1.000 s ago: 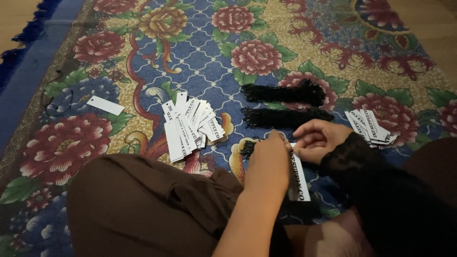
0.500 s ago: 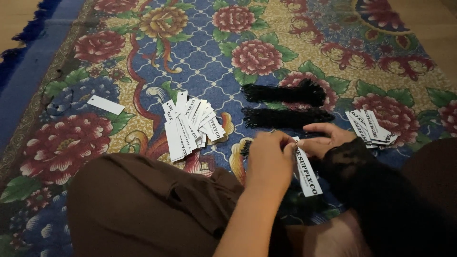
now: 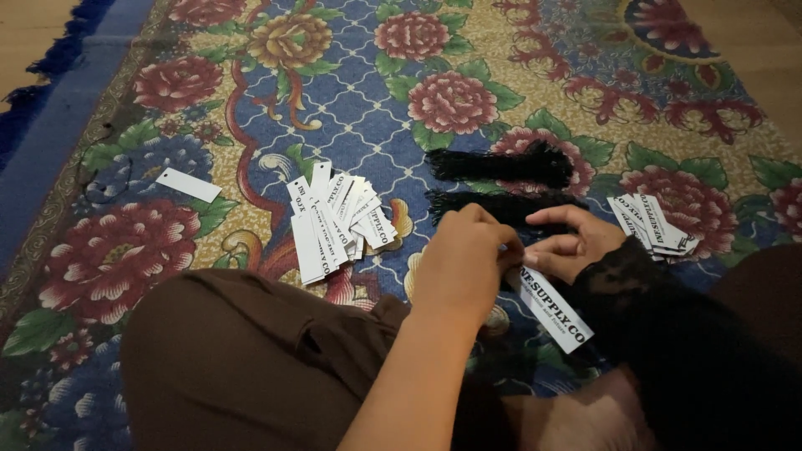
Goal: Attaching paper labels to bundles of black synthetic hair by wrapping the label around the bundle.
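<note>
My left hand [image 3: 468,263] and my right hand [image 3: 568,242] meet low over a flowered carpet [image 3: 251,125]. Between them they hold a white paper tag [image 3: 553,310] with black print, which slants down to the right. The left fingers pinch its top end; the right fingers close beside them. Whether a string is between the fingers is hidden. Two bundles of black strings [image 3: 510,164] lie just beyond the hands. A pile of white tags [image 3: 334,221] lies to the left. A smaller stack of tags [image 3: 652,224] lies to the right.
One single white tag [image 3: 188,184] lies apart at the far left on the carpet. My knee in brown cloth [image 3: 234,359] fills the lower left. A black lace sleeve [image 3: 668,326] covers my right forearm. Wooden floor [image 3: 33,33] shows beyond the carpet's fringe.
The held tag has swung from hanging nearly straight down to slanting right, and now shows more of its printed face. Both hands stay together in the same spot.
</note>
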